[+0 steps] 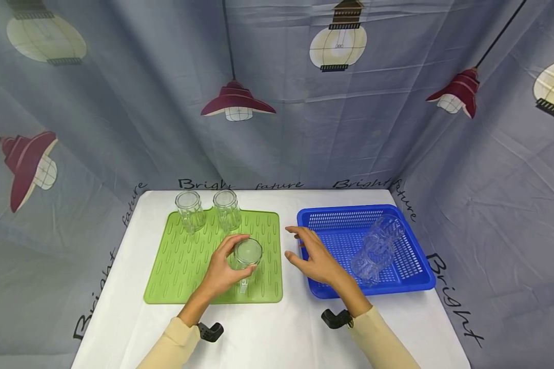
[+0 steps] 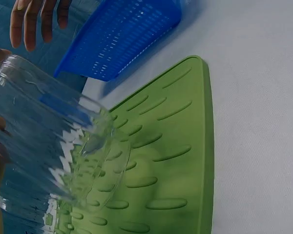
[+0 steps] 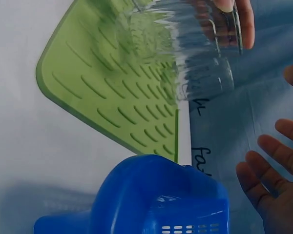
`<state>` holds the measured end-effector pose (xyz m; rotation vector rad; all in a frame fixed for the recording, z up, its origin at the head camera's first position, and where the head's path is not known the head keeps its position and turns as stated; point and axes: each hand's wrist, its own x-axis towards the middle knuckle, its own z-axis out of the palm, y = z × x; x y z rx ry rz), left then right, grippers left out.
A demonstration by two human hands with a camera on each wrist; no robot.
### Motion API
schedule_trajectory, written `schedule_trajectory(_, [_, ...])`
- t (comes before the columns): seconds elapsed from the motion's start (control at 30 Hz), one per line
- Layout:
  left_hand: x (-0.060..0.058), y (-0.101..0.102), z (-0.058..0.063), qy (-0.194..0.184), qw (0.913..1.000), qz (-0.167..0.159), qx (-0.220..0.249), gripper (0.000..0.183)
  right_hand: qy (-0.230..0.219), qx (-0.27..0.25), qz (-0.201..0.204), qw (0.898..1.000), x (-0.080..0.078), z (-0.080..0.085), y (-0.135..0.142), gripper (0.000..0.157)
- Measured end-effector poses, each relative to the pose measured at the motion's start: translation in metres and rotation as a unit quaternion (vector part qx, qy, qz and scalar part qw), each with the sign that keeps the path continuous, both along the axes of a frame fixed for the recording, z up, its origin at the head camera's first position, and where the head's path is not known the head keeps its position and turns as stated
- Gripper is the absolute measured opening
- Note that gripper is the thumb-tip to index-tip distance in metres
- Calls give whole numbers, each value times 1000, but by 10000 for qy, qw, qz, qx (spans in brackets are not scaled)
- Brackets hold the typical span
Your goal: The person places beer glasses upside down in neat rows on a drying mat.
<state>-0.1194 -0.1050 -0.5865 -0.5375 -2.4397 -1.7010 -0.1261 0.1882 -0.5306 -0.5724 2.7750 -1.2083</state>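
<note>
Blue basket (image 1: pixel 371 291) holding clear glassware (image 1: pixel 376 251), left hand (image 1: pixel 223 265) grasping glass mug (image 1: pixel 248 252) over green mat (image 1: pixel 180 266), right hand (image 1: pixel 317 260) released

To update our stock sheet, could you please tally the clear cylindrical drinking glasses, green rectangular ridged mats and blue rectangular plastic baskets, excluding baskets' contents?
Clear drinking glasses: 3
Green ridged mat: 1
Blue plastic basket: 1
Total: 5

The gripped glass (image 1: pixel 248 252) is clear, the mat (image 1: pixel 180 266) under the grip dash-patterned green, the basket (image 1: pixel 341 221) right of it latticed blue.
</note>
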Motion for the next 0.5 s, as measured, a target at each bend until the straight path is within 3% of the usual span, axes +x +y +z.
schedule_trajectory(0.5, [2, 1, -1, -38, 9999, -99, 96, 77, 89, 25, 31, 10000, -1, -6, 4, 65])
